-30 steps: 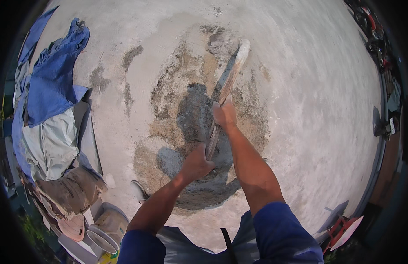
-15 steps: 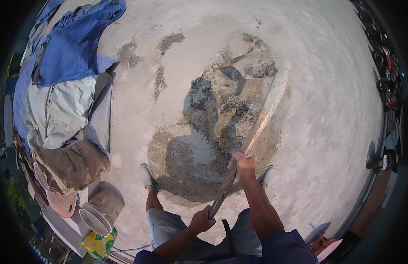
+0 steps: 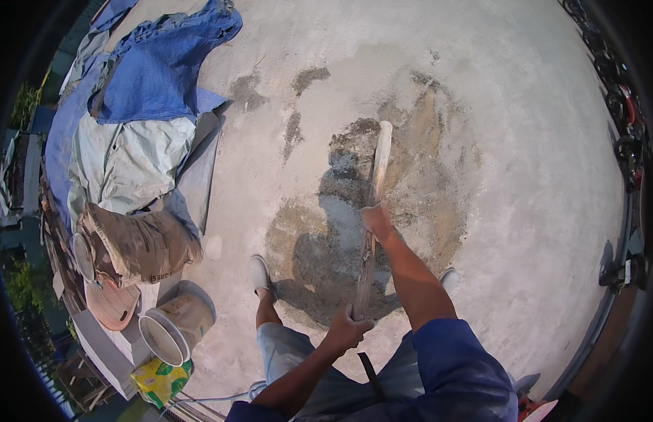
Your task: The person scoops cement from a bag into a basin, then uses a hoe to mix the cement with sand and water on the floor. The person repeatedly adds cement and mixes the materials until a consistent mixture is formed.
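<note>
Handle: a long wooden tool handle [image 3: 369, 232] ran from near the person's waist out over the grey-and-tan mix patch [image 3: 383, 204] on the concrete ground [image 3: 537, 141]; its far end reached into the patch, and the working end could not be made out.
Right hand: the right hand [image 3: 376, 219] sat midway up the handle, fingers wrapped tight around the wood.
Left hand: the left hand [image 3: 346, 330] gripped the near end of the handle, fingers closed around it, close to the person's body.
Feet: a pale shoe [image 3: 260, 276] stood at the near left edge of the patch; the other shoe [image 3: 449, 278] showed just beyond the right forearm.
Mix patch: darker wet grey toward the person, drier sandy tan toward the far right side.
Bucket: a pale bucket [image 3: 177, 325] lay tilted on its side left of the legs, mouth facing the camera; the inside looked bare, with a grey film.
Yellow container: a small yellow-and-green container [image 3: 159, 380] sat just below the bucket; its contents could not be seen.
Sack: a brown dusty sack [image 3: 140, 245] lay above the bucket, bulging and full, its open end at the left.
Basket: a shallow pinkish basket [image 3: 112, 305] rested just under the sack; contents unclear.
Covers: a blue tarp [image 3: 161, 74] and a pale grey sheet [image 3: 129, 165] were heaped behind the sack.
</note>
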